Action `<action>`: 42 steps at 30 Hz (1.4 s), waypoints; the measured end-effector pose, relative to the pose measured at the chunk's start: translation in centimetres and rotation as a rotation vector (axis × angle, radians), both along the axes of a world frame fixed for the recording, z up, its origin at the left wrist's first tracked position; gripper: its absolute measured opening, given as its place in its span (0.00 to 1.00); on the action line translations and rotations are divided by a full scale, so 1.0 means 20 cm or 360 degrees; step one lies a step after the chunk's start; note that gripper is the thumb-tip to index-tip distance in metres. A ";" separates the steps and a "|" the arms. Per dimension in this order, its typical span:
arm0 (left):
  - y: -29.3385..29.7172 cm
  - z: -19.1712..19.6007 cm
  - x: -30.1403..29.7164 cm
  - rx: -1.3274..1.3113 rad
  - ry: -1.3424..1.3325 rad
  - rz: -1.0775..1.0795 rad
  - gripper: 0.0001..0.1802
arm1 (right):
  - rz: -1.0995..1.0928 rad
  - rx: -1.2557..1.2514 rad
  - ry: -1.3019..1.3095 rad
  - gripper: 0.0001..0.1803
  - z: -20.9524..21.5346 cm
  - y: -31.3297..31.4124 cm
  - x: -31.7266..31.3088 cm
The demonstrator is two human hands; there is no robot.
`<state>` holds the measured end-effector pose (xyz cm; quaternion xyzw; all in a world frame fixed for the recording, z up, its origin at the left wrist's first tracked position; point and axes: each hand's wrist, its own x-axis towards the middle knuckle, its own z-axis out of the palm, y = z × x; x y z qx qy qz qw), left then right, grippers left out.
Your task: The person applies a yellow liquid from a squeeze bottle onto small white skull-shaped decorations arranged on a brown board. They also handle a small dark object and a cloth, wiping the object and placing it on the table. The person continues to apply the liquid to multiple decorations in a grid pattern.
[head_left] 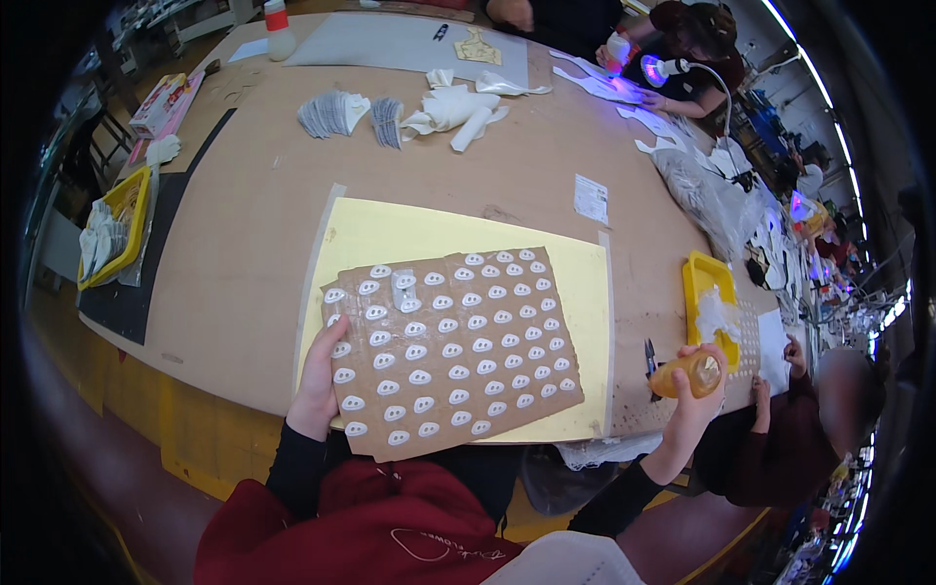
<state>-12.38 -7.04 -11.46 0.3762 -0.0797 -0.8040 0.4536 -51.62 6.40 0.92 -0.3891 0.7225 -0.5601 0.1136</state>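
Observation:
My left hand (319,375) is closed on the left edge of a brown cardboard sheet (439,375), thumb on top and fingers hidden beneath. Rows of small white rounded pieces (451,350), each with two dark dots, cover the sheet. It is tilted over a yellow sheet (390,224) taped to the table. My right hand (694,405) is wrapped round an amber squeeze bottle (687,373), off to the right of the cardboard and apart from it. Beside that bottle lies a dark pair of snips (651,357).
A yellow tray (694,283) with crumpled clear plastic stands right; another yellow tray (146,180) sits far left. Stacked grey-white pieces (331,114) and white cloth (450,105) lie toward the back. One co-worker (682,58) works under a purple lamp; another person (809,429) sits close on the right.

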 end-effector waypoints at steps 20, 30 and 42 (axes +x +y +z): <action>0.00 0.01 0.01 0.0037 0.0025 -0.0013 0.21 | 0.0134 -0.0068 -0.0529 0.28 -0.03 -0.04 0.07; 0.00 0.01 0.01 0.0032 0.0043 -0.0035 0.22 | 0.0121 0.0053 -0.0288 0.27 -0.05 -0.03 0.11; 0.04 -0.05 0.06 -0.0020 -0.0175 -0.0048 0.23 | 0.0379 -0.0284 -0.0830 0.26 -0.09 0.00 0.08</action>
